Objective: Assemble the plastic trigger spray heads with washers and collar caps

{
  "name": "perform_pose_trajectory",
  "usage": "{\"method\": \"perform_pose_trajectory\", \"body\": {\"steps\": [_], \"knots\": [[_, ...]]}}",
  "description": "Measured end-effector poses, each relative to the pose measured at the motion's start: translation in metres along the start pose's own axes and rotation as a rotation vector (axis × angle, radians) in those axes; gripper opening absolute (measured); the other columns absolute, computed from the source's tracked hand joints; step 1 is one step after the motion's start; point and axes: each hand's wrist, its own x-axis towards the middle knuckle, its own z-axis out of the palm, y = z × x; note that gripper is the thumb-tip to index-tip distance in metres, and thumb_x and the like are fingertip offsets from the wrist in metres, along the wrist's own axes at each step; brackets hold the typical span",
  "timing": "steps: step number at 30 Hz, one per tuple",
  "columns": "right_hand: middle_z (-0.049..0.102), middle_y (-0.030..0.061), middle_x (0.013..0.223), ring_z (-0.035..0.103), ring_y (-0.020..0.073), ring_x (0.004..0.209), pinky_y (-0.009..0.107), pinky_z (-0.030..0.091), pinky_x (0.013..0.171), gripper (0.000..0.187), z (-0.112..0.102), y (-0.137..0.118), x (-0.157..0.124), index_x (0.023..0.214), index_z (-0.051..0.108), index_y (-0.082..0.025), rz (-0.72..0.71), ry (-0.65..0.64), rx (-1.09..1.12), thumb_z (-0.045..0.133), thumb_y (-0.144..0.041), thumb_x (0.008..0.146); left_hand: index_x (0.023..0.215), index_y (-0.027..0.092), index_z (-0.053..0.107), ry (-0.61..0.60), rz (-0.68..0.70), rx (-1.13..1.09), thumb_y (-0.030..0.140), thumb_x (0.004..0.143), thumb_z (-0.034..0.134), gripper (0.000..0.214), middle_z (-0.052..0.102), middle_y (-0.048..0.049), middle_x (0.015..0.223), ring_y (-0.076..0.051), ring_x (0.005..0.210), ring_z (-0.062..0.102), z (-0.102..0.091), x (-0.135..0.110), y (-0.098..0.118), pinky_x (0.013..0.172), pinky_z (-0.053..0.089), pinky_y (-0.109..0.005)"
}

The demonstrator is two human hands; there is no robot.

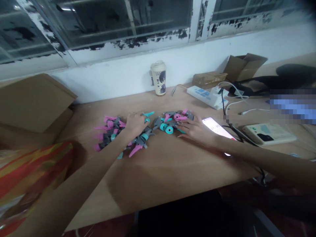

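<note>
Grey trigger spray heads with pink and teal levers and collars lie on the wooden table in two groups. My left hand reaches over the left pile, its fingers curled round a grey-and-teal trigger spray head; part of that piece is hidden under the fingers. My right hand lies at the right edge of the smaller group. Its fingers are apart and stretched across the spray heads, the tips touching a grey one with a pink lever.
A lit phone lies partly under my right forearm. Behind stand a printed cup, a power strip with cables, and cardboard boxes. A white device is at right. A large carton and a striped bag occupy the left.
</note>
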Motion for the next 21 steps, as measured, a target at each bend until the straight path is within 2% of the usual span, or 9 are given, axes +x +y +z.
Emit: {"method": "perform_pose_trajectory", "body": {"steps": [3, 7, 9, 11, 13, 16, 18, 21], "knots": [[0.064, 0.013, 0.115, 0.051, 0.0278, 0.118, 0.054, 0.034, 0.101, 0.034, -0.003, -0.009, 0.001, 0.117, 0.056, -0.015, -0.018, 0.019, 0.068, 0.048, -0.032, 0.09, 0.09, 0.008, 0.069, 0.023, -0.066, 0.044, 0.036, 0.083, 0.051, 0.034, 0.066, -0.0204, 0.098, -0.038, 0.102, 0.054, -0.003, -0.002, -0.002, 0.087, 0.036, -0.051], [0.056, 0.0127, 0.127, 0.046, 0.0249, 0.124, 0.048, 0.043, 0.099, 0.037, -0.02, -0.017, 0.004, 0.127, 0.048, -0.015, -0.012, 0.025, 0.207, 0.046, -0.02, 0.09, 0.099, 0.002, 0.064, 0.086, -0.041, 0.014, 0.034, 0.085, 0.047, 0.039, 0.062, -0.0246, 0.102, -0.04, 0.104, 0.052, -0.012, -0.009, 0.013, 0.088, 0.035, -0.055], [0.05, 0.0102, 0.134, 0.046, 0.023, 0.124, 0.045, 0.044, 0.099, 0.045, -0.033, -0.018, 0.005, 0.135, 0.038, -0.018, 0.004, 0.015, 0.247, 0.042, -0.013, 0.09, 0.111, 0.007, 0.06, 0.101, 0.043, -0.043, 0.029, 0.089, 0.041, 0.036, 0.059, -0.0199, 0.113, -0.033, 0.109, 0.052, -0.016, -0.021, 0.027, 0.094, 0.036, -0.049], [0.049, 0.0082, 0.135, 0.048, 0.0223, 0.122, 0.043, 0.046, 0.097, 0.052, -0.042, -0.017, 0.004, 0.14, 0.03, -0.021, 0.018, 0.012, 0.242, 0.041, -0.011, 0.09, 0.121, 0.019, 0.054, 0.082, 0.161, -0.117, 0.025, 0.09, 0.04, 0.035, 0.057, -0.0082, 0.121, -0.022, 0.112, 0.053, -0.018, -0.035, 0.043, 0.096, 0.039, -0.035], [0.052, 0.0084, 0.132, 0.05, 0.0229, 0.12, 0.041, 0.049, 0.093, 0.053, -0.045, -0.013, 0.001, 0.14, 0.029, -0.022, 0.006, 0.012, 0.215, 0.042, -0.012, 0.09, 0.125, 0.025, 0.049, 0.058, 0.262, -0.19, 0.028, 0.087, 0.047, 0.038, 0.054, -0.0024, 0.125, -0.017, 0.111, 0.053, -0.014, -0.049, 0.058, 0.096, 0.041, -0.029], [0.056, 0.0097, 0.127, 0.052, 0.025, 0.117, 0.042, 0.05, 0.09, 0.049, -0.041, -0.005, -0.007, 0.138, 0.034, -0.021, 0.0, 0.026, 0.188, 0.045, -0.017, 0.09, 0.131, 0.014, 0.043, 0.095, 0.314, -0.408, 0.024, 0.083, 0.055, 0.05, 0.051, -0.0116, 0.127, -0.025, 0.117, 0.048, 0.0, -0.058, 0.075, 0.099, 0.04, -0.039], [0.061, 0.0103, 0.12, 0.056, 0.0269, 0.111, 0.044, 0.051, 0.086, 0.045, -0.039, 0.002, -0.014, 0.135, 0.039, -0.022, 0.032, 0.039, 0.181, 0.044, -0.022, 0.091, 0.131, 0.012, 0.042, 0.118, 0.317, -0.46, 0.014, 0.085, 0.049, 0.047, 0.052, -0.0134, 0.124, -0.025, 0.118, 0.047, 0.011, -0.052, 0.081, 0.101, 0.039, -0.042], [0.065, 0.0108, 0.109, 0.062, 0.0267, 0.099, 0.045, 0.052, 0.08, 0.038, -0.043, 0.01, -0.026, 0.13, 0.047, -0.023, 0.077, 0.036, 0.187, 0.038, -0.027, 0.093, 0.128, 0.014, 0.046, 0.139, 0.334, -0.514, 0.004, 0.087, 0.039, 0.043, 0.055, -0.0113, 0.122, -0.02, 0.114, 0.051, 0.021, -0.03, 0.086, 0.101, 0.041, -0.037]]}}
